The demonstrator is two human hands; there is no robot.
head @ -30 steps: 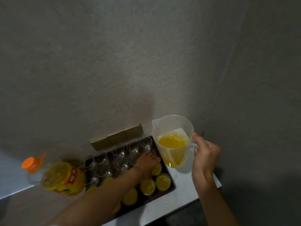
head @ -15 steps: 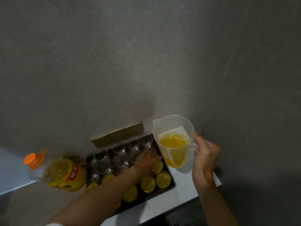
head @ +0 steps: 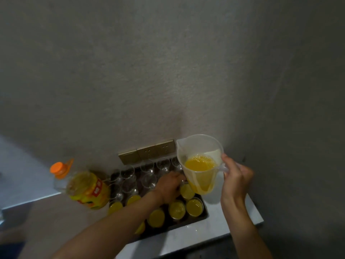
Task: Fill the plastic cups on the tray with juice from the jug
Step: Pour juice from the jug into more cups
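My right hand [head: 236, 179] grips the handle of a clear plastic jug [head: 200, 176], about a third full of orange juice and held upright above the right end of the dark tray [head: 204, 214]. My left hand [head: 169, 186] reaches across the tray, its fingers curled round a clear cup [head: 183, 182] just below the jug's base; most of that cup is hidden. Several cups filled with juice [head: 194, 207] stand along the tray's near side. Several empty clear cups [head: 148, 181] stand along the far side by the wall.
A large juice bottle [head: 87, 189] with an orange cap stands left of the tray. Gold wall sockets [head: 149, 151] sit just behind the tray on the grey wall. The white counter [head: 214, 232] ends close to the right of the tray.
My left hand has shifted slightly right and closed round a cup under the jug. The jug has stayed upright in about the same place.
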